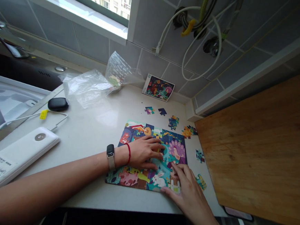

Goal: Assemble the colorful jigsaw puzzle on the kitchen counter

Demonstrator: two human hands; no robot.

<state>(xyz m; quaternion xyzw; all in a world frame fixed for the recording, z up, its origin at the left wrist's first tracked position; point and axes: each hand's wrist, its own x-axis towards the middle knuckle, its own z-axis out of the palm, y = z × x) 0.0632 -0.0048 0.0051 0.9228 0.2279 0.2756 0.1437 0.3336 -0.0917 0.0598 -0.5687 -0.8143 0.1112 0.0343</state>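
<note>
A colourful jigsaw puzzle (131, 134) lies flat on the white counter (89, 127), largely assembled. My left hand (145, 152) rests flat on its middle with fingers stretched out; the wrist wears a watch and a red string. My right hand (187, 189) lies on the puzzle's lower right corner, fingers extended and pressing on the pieces there. Several loose puzzle pieces (173, 121) lie scattered above and to the right of the puzzle. A reference picture card (158, 87) leans against the tiled wall behind.
A wooden board (259, 145) fills the right side. Crumpled clear plastic bags (90, 84) sit at the back. A white power bank (20, 154) with cable and a black oval case (58, 104) lie left. Hoses and cables (200, 22) hang on the wall.
</note>
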